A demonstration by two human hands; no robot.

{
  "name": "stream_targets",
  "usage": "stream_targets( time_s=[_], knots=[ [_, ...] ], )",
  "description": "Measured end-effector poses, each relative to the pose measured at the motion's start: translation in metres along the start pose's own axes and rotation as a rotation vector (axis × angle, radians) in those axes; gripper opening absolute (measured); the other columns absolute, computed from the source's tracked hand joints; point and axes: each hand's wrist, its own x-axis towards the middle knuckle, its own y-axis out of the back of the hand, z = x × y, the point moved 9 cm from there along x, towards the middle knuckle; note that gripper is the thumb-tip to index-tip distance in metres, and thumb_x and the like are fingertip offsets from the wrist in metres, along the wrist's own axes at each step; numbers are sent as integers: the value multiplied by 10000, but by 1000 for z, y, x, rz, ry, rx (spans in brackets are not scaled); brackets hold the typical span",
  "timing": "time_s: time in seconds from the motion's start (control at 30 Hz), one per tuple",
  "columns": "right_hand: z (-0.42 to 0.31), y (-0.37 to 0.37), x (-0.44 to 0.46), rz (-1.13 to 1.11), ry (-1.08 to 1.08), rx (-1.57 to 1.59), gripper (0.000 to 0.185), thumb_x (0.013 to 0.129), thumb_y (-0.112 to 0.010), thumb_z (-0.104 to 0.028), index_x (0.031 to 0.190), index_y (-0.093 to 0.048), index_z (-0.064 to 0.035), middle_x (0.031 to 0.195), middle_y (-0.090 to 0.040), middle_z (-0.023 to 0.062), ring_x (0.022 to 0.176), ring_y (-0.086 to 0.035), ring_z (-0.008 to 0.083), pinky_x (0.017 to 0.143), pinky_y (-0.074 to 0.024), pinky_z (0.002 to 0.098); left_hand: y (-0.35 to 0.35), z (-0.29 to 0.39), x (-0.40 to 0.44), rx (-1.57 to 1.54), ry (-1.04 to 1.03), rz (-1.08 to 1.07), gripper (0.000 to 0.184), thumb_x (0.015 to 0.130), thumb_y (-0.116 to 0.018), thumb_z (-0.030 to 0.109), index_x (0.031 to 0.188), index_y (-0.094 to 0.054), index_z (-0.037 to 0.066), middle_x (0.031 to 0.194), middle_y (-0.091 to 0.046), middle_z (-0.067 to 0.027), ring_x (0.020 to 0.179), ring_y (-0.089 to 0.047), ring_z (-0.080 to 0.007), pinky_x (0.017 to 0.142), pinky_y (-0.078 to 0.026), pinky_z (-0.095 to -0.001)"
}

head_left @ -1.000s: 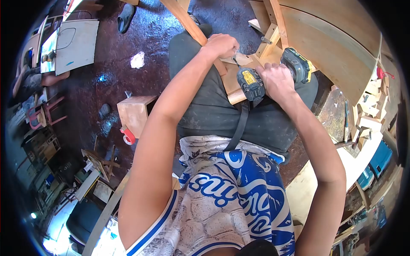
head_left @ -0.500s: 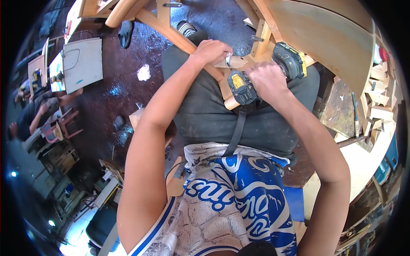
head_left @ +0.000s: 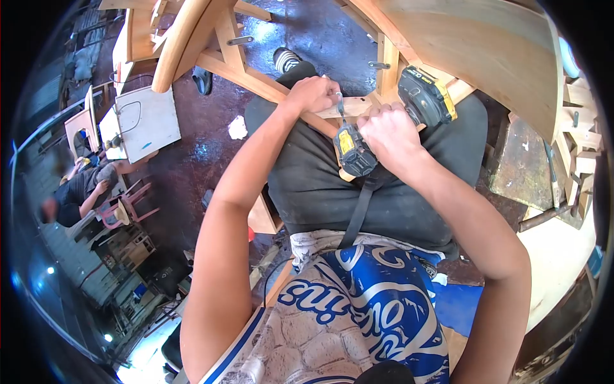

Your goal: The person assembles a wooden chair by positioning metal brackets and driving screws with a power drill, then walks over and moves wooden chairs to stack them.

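Note:
My right hand is wrapped round the grip of a black and yellow cordless drill, whose battery end points up and right. The drill's bit reaches toward my left hand. Those left fingers are pinched near the bit's tip, beside a wooden rail; what they hold is too small to make out. Under the hands, pale wooden frame pieces lie across my dark-trousered lap.
A large curved wooden panel stands at the upper right. Wood offcuts are piled at the far right. Another person is at the left, near a pink chair. A slipper lies on the floor.
The view has shifted, showing more of the wooden frame at the top. The drill has turned slightly, its battery end now higher, and my right hand still grips it.

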Motion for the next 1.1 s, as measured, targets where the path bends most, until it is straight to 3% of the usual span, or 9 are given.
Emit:
stream_targets(
  time_s=[0.1,0.23,0.3,0.4,0.5,0.83,1.1],
  knots=[
    [0,-1,0,-2,-2,4,93,853,-652,-182,915,-715,-151,839,-709,48,822,-704,193,724,-491,339,1,3,-1,-127,21,21,268,854,-696,368,960,-743,126,897,-723,-121,876,-696,-322,785,-526,-440],
    [1,-2,1,-24,1,13,96,851,-656,-186,918,-711,-145,842,-712,47,822,-703,189,717,-489,343,-5,9,2,-90,6,7,252,857,-686,327,892,-704,78,854,-694,-140,855,-670,-360,759,-511,-474],
    [1,-3,1,-24,2,21,96,851,-656,-188,917,-711,-144,841,-713,47,823,-703,187,715,-488,344,-1,28,3,22,-238,121,217,846,-667,260,833,-654,44,839,-672,-157,859,-643,-397,743,-490,-507],
    [0,-5,2,-23,7,33,96,853,-655,-190,916,-710,-143,839,-713,46,826,-704,184,713,-487,345,1,33,4,20,-264,151,188,821,-655,221,824,-644,33,831,-670,-173,848,-636,-417,733,-482,-524],
    [0,-4,1,-23,7,32,91,856,-653,-190,912,-709,-145,834,-712,42,826,-706,182,713,-486,345,-7,22,12,42,-150,40,185,804,-647,219,816,-655,35,798,-659,-192,816,-637,-420,721,-484,-526],
    [1,-4,1,-26,-4,22,84,848,-659,-196,899,-708,-151,828,-706,33,827,-705,180,719,-485,344,0,22,15,84,-120,18,217,798,-628,247,766,-648,33,732,-632,-213,755,-625,-422,684,-468,-518],
    [1,-1,0,-7,-7,34,83,837,-664,-191,891,-708,-146,830,-709,40,827,-704,182,724,-482,342,-15,-15,2,-134,36,-5,337,845,-697,315,713,-568,33,670,-577,-188,693,-587,-393,650,-426,-501]
  ],
)
